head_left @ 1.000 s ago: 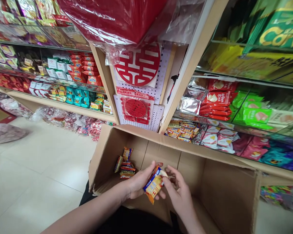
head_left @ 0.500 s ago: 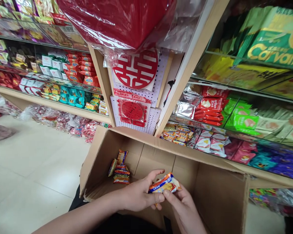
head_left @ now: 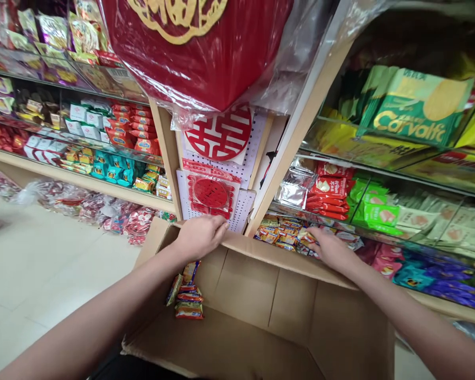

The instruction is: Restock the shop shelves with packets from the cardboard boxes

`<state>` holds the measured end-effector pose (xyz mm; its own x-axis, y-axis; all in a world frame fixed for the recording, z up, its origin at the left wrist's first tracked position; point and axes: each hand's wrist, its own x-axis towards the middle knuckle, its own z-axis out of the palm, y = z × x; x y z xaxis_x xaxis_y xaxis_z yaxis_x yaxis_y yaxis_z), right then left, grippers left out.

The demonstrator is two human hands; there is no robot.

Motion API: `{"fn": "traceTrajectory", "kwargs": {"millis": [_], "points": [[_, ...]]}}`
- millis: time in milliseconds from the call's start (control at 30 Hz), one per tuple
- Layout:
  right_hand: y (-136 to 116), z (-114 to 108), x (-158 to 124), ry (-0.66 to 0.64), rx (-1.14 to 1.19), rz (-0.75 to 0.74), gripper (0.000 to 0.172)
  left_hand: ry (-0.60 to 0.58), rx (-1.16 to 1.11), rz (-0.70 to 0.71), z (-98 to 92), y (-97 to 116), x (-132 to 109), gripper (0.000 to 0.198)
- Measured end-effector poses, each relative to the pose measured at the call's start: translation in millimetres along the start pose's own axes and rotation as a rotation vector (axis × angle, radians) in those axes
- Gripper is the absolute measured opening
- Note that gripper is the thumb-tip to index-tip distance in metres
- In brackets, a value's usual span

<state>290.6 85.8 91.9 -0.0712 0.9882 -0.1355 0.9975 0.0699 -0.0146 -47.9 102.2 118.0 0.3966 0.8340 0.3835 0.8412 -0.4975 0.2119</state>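
Observation:
My left hand (head_left: pixel 203 235) is closed at the far rim of an open cardboard box (head_left: pixel 293 311), its fingers curled over the edge. My right hand (head_left: pixel 332 250) reaches past that rim to the low shelf on the right, pinching a small snack packet (head_left: pixel 307 237) with a yellowish wrapper. Beneath it lie similar orange, blue and yellow packets (head_left: pixel 279 232) on the shelf. Inside the box, several small wrapped snacks (head_left: pixel 189 301) are heaped in the far left corner.
Stocked shelves (head_left: pixel 114 142) stand at left, and more shelves (head_left: pixel 380 211) with glass fronts at right. A large red plastic-wrapped box (head_left: pixel 206 63) juts out overhead. Red paper decorations (head_left: pixel 211 192) hang between the shelves. Bagged goods (head_left: pixel 114 211) lie on the tiled floor (head_left: pixel 31 274).
Both hands were together over the box around a snack packet. They have moved apart: the left to the box's far rim, the right forward to the shelf on the right. The view has shifted slightly.

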Motion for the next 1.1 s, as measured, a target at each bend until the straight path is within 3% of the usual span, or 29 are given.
{"fn": "traceTrajectory", "kwargs": {"millis": [100,233,400,633,1100], "points": [[-1.2,7.7,35.9,-0.160,-0.151,-0.070,0.032,-0.055,0.068,0.035,3.0,1.0,-5.1,0.037],[-8.9,22.2,67.7,-0.216,-0.158,-0.103,0.032,-0.141,0.126,0.036,4.7,-2.2,-8.1,0.037],[-13.2,41.3,90.9,-0.273,-0.122,-0.143,0.035,-0.132,0.070,0.007,6.6,-7.5,-6.3,0.034],[-12.9,50.7,90.6,-0.271,-0.069,-0.116,0.039,-0.125,0.044,0.035,6.7,-8.7,-4.6,0.032],[-5.4,64.6,95.1,-0.220,-0.066,-0.052,0.016,-0.146,0.088,0.031,8.1,-7.8,-5.3,0.032]]}}
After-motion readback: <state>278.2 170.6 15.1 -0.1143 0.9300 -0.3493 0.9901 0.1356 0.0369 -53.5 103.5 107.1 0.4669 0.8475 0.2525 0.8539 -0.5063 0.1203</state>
